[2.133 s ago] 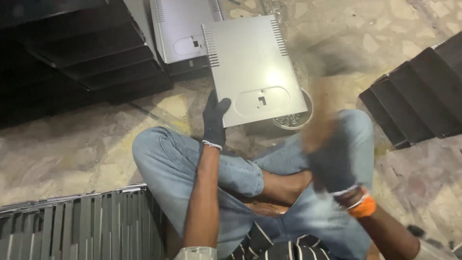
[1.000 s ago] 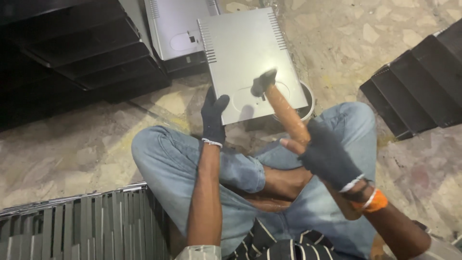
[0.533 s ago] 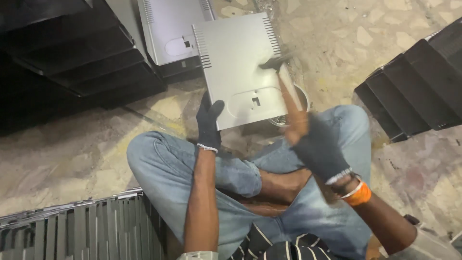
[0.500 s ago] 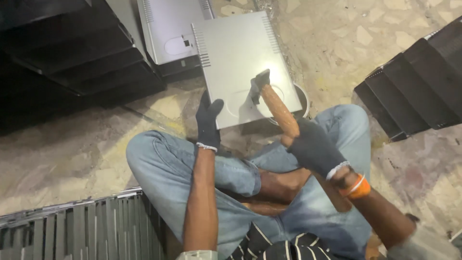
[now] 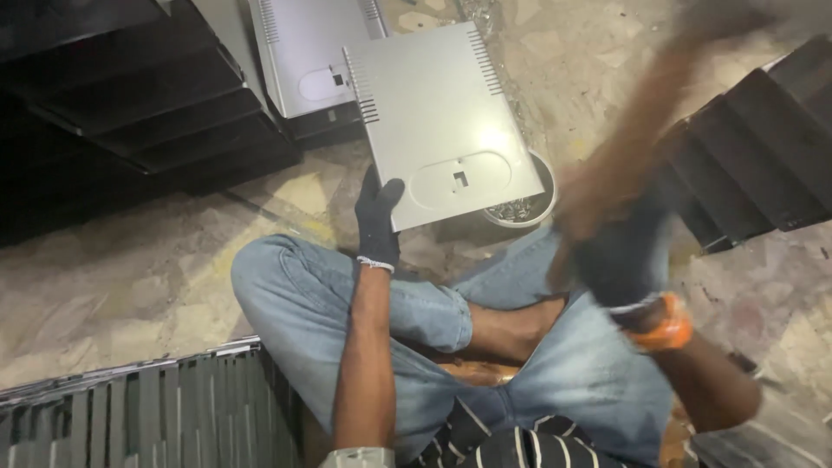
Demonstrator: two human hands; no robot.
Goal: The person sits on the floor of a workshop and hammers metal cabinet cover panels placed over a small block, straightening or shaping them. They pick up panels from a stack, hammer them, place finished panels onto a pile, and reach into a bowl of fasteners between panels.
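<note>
No package, label or sign showed. The only things akin to screens were two flat grey metal panels, possibly the rear plates of display screens, though no lit or glass face was visible. The nearer grey panel (image 5: 442, 121), square with vent slots along two edges, lay tilted just above a small round bowl (image 5: 520, 208); the second grey panel (image 5: 308, 56) stood beyond the bowl, partly under the first.

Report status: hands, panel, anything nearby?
Left hand gloved, gripping grey metal panel at near edge. Right hand blurred, wooden hammer handle raised. Bowl of screws under the panel's corner.
</note>
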